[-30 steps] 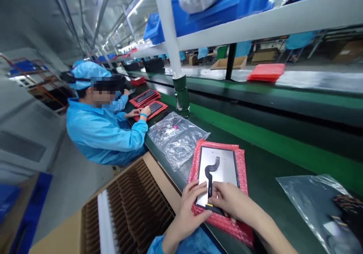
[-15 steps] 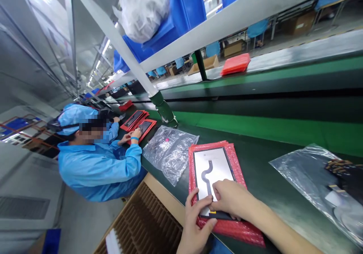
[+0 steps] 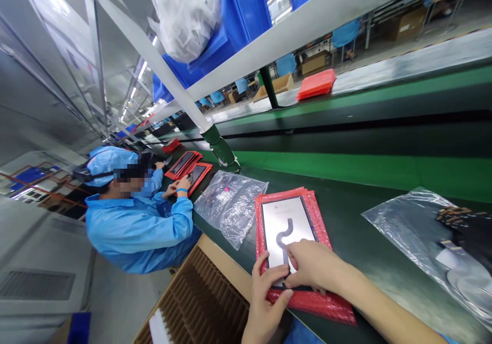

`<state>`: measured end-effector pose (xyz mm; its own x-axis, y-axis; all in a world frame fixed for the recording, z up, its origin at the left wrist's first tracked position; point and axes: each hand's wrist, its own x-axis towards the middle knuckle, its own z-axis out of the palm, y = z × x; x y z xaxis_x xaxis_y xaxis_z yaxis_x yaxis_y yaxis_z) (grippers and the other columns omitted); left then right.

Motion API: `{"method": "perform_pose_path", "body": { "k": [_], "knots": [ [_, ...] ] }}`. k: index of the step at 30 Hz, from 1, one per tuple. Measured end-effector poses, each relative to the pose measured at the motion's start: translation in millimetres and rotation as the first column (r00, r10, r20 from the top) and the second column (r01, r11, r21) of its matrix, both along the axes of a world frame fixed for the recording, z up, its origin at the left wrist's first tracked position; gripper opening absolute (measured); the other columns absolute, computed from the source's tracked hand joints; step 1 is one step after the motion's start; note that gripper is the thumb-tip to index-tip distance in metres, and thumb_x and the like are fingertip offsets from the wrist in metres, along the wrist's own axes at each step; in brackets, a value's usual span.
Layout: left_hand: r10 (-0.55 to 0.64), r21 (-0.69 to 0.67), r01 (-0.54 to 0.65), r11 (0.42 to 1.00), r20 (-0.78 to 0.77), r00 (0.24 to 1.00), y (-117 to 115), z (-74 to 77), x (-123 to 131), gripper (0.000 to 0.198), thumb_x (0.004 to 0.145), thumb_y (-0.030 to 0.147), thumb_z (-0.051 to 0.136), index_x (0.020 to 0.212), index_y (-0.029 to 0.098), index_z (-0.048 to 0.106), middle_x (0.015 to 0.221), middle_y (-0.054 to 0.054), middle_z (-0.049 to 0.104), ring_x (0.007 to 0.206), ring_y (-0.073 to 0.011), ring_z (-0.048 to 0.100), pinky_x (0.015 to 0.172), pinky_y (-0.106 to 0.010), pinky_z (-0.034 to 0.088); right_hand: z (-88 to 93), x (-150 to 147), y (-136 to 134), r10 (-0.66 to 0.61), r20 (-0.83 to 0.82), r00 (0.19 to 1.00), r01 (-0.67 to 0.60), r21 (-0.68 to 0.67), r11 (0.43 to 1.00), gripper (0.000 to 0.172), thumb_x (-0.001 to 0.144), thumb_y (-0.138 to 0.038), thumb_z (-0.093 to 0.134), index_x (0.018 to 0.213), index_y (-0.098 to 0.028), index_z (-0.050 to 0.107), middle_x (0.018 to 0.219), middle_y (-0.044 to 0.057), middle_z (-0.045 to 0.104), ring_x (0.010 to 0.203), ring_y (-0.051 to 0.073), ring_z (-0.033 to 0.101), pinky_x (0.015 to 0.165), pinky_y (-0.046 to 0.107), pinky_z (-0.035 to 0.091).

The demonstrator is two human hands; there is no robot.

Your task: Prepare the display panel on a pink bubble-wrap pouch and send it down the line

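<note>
A flat display panel with a grey back and a dark curved flex cable lies on a stack of red bubble-wrap sheets on the green bench. My left hand holds the panel's near left corner, thumb under the edge and fingers on top. My right hand presses its fingertips on the near end of the flex cable. Both hands touch the panel's near edge.
A crumpled clear bag lies left of the panel, another clear bag with parts at right. A slotted cardboard box sits below the bench edge. A co-worker in blue handles panels on red trays. A green conveyor runs behind.
The view has tilted and swung right. My hands stay on the panel's near edge; the right fingers shifted slightly along the flex cable.
</note>
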<state>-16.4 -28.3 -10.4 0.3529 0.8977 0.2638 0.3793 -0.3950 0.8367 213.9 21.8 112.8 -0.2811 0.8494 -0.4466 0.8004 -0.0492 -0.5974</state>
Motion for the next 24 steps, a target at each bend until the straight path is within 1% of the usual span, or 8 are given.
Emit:
{"method": "perform_pose_path", "body": {
  "k": [3,7,10,12,15,17,20,24],
  "knots": [
    [-0.014,0.040,0.015,0.999,-0.029,0.999,0.2,-0.3,-0.6,0.039,0.105,0.042,0.074,0.143,0.035,0.074,0.150,-0.009,0.073,0.168,-0.0354,0.034,0.133,-0.071,0.041,1.2,1.2,-1.5,-0.013,-0.026,1.000,0.013,-0.005,1.000,0.034,0.078,-0.024,0.086,0.081,-0.023,0.052,0.066,-0.003,0.063,0.041,0.017,0.056,0.048,0.029,0.029],
    [-0.013,0.085,0.019,0.996,-0.065,0.998,1.9,-0.5,-1.2,0.042,0.104,0.042,0.074,0.146,0.035,0.073,0.153,-0.010,0.071,0.165,-0.0371,0.040,0.131,-0.074,0.042,-4.9,3.6,-1.6,-0.046,-0.119,0.992,0.037,-0.078,0.996,0.031,0.079,-0.025,0.083,0.085,-0.024,0.053,0.059,-0.005,0.061,0.043,0.019,0.060,0.047,0.027,0.035],
    [-0.014,0.113,0.024,0.993,-0.088,0.996,3.8,1.5,-0.7,0.043,0.105,0.042,0.073,0.147,0.036,0.073,0.153,-0.011,0.071,0.162,-0.0377,0.045,0.128,-0.075,0.045,-8.4,3.6,-1.5,-0.052,-0.130,0.990,0.044,-0.066,0.997,0.029,0.078,-0.026,0.082,0.085,-0.024,0.054,0.058,-0.006,0.061,0.042,0.019,0.060,0.047,0.027,0.038],
    [-0.024,0.128,0.037,0.991,-0.102,0.994,5.0,4.6,-0.2,0.043,0.105,0.043,0.073,0.147,0.036,0.074,0.152,-0.011,0.072,0.161,-0.0380,0.048,0.126,-0.074,0.048,-8.5,3.2,-2.0,-0.047,-0.108,0.993,0.044,-0.039,0.998,0.029,0.078,-0.027,0.082,0.084,-0.023,0.054,0.063,-0.004,0.063,0.042,0.018,0.060,0.047,0.027,0.036],
    [-0.033,0.150,0.052,0.987,-0.127,0.991,6.0,9.7,0.4,0.045,0.105,0.042,0.073,0.149,0.036,0.072,0.152,-0.011,0.072,0.159,-0.0384,0.050,0.124,-0.075,0.050,-6.9,2.7,-3.0,-0.031,-0.045,0.998,0.032,0.016,0.999,0.030,0.080,-0.029,0.084,0.083,-0.022,0.055,0.078,0.000,0.069,0.039,0.015,0.056,0.047,0.029,0.032],
    [-0.026,0.163,0.048,0.985,-0.135,0.991,6.3,11.0,0.6,0.046,0.104,0.041,0.074,0.150,0.038,0.071,0.152,-0.010,0.072,0.158,-0.0389,0.051,0.123,-0.075,0.051,-7.1,2.7,-3.1,-0.022,-0.024,0.999,0.023,0.038,0.999,0.031,0.082,-0.031,0.085,0.084,-0.021,0.056,0.085,0.002,0.071,0.038,0.013,0.054,0.048,0.030,0.031],
    [-0.013,0.183,0.035,0.982,-0.120,0.993,7.9,7.2,0.4,0.047,0.102,0.044,0.077,0.148,0.040,0.073,0.149,-0.010,0.074,0.157,-0.0406,0.053,0.122,-0.076,0.052,-11.5,2.4,-1.9,-0.027,-0.027,0.999,0.027,0.016,0.999,0.029,0.086,-0.033,0.082,0.086,-0.022,0.055,0.082,0.001,0.070,0.041,0.015,0.057,0.047,0.029,0.030],
    [-0.028,0.214,0.039,0.976,-0.055,0.998,15.4,-3.9,-0.1,0.046,0.097,0.049,0.082,0.142,0.043,0.077,0.140,-0.009,0.079,0.154,-0.0414,0.057,0.122,-0.078,0.051,-21.1,1.0,1.5,-0.026,0.005,1.000,0.026,-0.004,1.000,0.024,0.091,-0.028,0.076,0.086,-0.023,0.053,0.079,0.001,0.069,0.043,0.017,0.060,0.046,0.029,0.029]
  ]
}}
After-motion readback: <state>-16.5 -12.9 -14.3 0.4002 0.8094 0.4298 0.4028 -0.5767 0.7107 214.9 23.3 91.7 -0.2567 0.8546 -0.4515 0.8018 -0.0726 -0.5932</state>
